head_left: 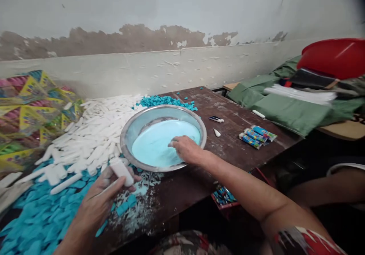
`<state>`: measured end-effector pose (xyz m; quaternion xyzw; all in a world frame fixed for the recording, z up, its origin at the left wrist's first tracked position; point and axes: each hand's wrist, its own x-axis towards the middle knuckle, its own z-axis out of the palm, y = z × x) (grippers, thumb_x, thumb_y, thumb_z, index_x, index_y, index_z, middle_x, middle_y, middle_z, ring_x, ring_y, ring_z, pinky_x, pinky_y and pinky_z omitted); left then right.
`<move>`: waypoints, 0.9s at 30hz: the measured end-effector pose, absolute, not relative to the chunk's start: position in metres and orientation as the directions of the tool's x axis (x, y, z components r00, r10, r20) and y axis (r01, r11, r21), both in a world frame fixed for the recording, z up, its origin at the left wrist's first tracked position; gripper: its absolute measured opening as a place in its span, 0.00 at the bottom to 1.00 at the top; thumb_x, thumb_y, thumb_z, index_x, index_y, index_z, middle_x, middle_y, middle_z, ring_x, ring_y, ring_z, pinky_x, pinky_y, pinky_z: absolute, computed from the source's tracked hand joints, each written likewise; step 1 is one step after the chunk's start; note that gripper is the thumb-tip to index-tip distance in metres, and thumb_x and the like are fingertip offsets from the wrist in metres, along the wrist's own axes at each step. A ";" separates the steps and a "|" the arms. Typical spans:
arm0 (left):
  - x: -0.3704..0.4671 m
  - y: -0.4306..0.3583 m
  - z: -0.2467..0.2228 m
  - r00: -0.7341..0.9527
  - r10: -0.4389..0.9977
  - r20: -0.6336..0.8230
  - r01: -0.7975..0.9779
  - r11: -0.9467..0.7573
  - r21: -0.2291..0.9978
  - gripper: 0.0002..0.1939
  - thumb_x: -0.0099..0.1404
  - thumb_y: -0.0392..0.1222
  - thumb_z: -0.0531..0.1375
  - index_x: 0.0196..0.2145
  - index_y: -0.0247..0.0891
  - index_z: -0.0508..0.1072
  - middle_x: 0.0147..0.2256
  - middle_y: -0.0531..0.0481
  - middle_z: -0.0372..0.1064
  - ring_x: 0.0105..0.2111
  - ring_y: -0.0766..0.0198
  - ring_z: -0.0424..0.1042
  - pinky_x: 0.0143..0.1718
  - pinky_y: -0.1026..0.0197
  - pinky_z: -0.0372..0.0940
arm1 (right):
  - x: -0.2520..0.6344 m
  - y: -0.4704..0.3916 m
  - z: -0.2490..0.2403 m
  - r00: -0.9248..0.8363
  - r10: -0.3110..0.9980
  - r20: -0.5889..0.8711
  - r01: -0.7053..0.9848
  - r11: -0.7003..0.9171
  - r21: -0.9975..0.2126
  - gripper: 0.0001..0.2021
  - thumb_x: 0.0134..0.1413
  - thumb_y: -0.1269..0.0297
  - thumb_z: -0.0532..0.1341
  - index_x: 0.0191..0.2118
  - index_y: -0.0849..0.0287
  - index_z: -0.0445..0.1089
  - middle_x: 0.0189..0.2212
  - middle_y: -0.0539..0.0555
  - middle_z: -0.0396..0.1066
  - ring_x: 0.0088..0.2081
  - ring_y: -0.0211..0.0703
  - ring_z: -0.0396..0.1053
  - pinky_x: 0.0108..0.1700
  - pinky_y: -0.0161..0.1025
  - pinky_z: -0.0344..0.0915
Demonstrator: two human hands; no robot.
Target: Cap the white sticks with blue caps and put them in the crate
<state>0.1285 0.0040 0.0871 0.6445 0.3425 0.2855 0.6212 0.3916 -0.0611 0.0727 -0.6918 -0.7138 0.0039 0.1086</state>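
My left hand [105,192] is closed around a small white plastic container [122,171], flat and oblong, held tilted at the near left side of a metal basin [202,133]. Pale blue powder [154,142] fills the basin's bottom. My right hand [186,149] reaches over the basin's right rim, its fingers bent together at the powder's surface; what they hold, if anything, is too small to make out. Many similar white pieces [94,129] are heaped left of the basin. Flat blue pieces [48,209] lie beneath and in front of them.
Small blue caps [167,102] lie behind the basin. On the brown table [182,194] are a dark clip-like tool [216,119], a white pointed piece [216,132] and colourful packets [256,136]. Bagged goods [34,114] stand left. Green sacks [285,114] and a red basin [333,59] are right.
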 end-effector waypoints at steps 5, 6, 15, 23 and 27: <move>0.075 -0.018 0.062 0.456 0.841 -0.292 0.073 0.292 0.954 0.17 0.46 0.46 0.66 0.32 0.36 0.70 0.32 0.48 0.71 0.29 0.59 0.69 0.27 0.63 0.66 | 0.369 -0.088 0.072 -0.021 0.851 0.525 0.948 0.185 -0.261 0.11 0.56 0.67 0.51 0.41 0.61 0.67 0.39 0.59 0.70 0.42 0.44 0.64 0.45 0.43 0.57; 0.065 -0.023 0.057 0.419 0.852 -0.314 0.039 0.329 0.944 0.18 0.45 0.46 0.66 0.32 0.36 0.69 0.31 0.48 0.71 0.29 0.59 0.69 0.26 0.63 0.66 | 0.358 -0.096 0.070 -0.002 0.810 0.586 0.929 0.219 -0.300 0.11 0.56 0.68 0.50 0.41 0.60 0.66 0.40 0.59 0.69 0.43 0.44 0.64 0.45 0.44 0.58; 0.010 -0.033 0.024 0.343 0.909 -0.235 -0.103 0.285 0.953 0.13 0.54 0.45 0.61 0.34 0.34 0.68 0.34 0.46 0.68 0.36 0.57 0.68 0.30 0.61 0.67 | 0.284 -0.104 0.007 -0.091 0.957 0.274 0.816 0.229 -0.530 0.11 0.57 0.68 0.50 0.37 0.55 0.69 0.33 0.55 0.71 0.36 0.42 0.67 0.40 0.39 0.64; 0.013 -0.033 0.010 0.445 0.881 -0.164 -0.139 0.248 0.959 0.12 0.57 0.44 0.58 0.37 0.35 0.65 0.34 0.46 0.67 0.35 0.59 0.68 0.29 0.61 0.66 | 0.242 -0.044 0.003 -0.180 0.982 0.050 0.920 0.187 -0.344 0.12 0.57 0.66 0.50 0.42 0.56 0.69 0.36 0.56 0.66 0.36 0.42 0.66 0.37 0.34 0.61; 0.012 -0.032 0.008 0.473 0.871 -0.132 -0.137 0.221 0.966 0.11 0.59 0.44 0.56 0.36 0.34 0.64 0.34 0.46 0.66 0.34 0.61 0.67 0.29 0.61 0.66 | 0.231 -0.031 0.008 -0.235 0.972 0.002 0.950 0.230 -0.210 0.11 0.53 0.63 0.56 0.42 0.58 0.69 0.36 0.58 0.64 0.37 0.46 0.64 0.39 0.37 0.60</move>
